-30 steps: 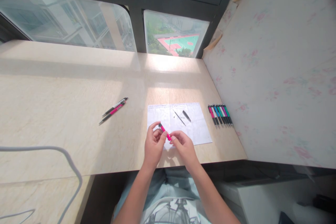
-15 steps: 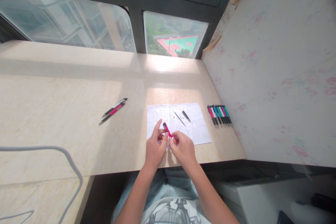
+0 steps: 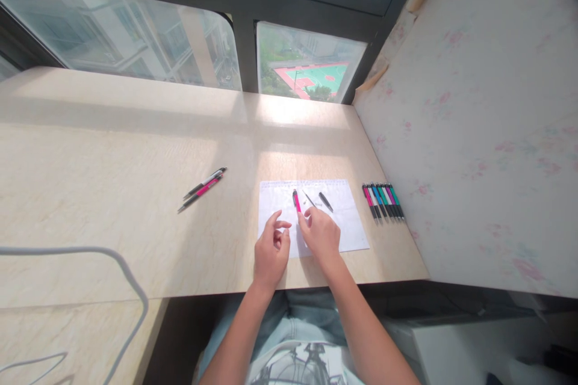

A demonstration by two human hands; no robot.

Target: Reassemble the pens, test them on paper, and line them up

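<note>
My right hand (image 3: 320,233) pinches the lower end of a pink pen barrel (image 3: 296,200), which points away from me over a white sheet of paper (image 3: 350,225). To its left, my left hand (image 3: 271,248) hovers above the sheet's near left corner with fingers loosely curled and apart, and I see nothing in it. On the paper just past my right hand lie a thin pen refill (image 3: 309,198) and a short black pen part (image 3: 326,201).
A row of several coloured pens (image 3: 383,201) lies to the right of the paper, near the papered wall (image 3: 474,132). Two pens (image 3: 203,188), one black and one pink, lie to the left on the desk (image 3: 112,192). A white cable (image 3: 121,271) loops at lower left. Windows run behind the desk.
My left hand has let go of the pink barrel. My right hand has carried it forward over the paper, and it now points away from me.
</note>
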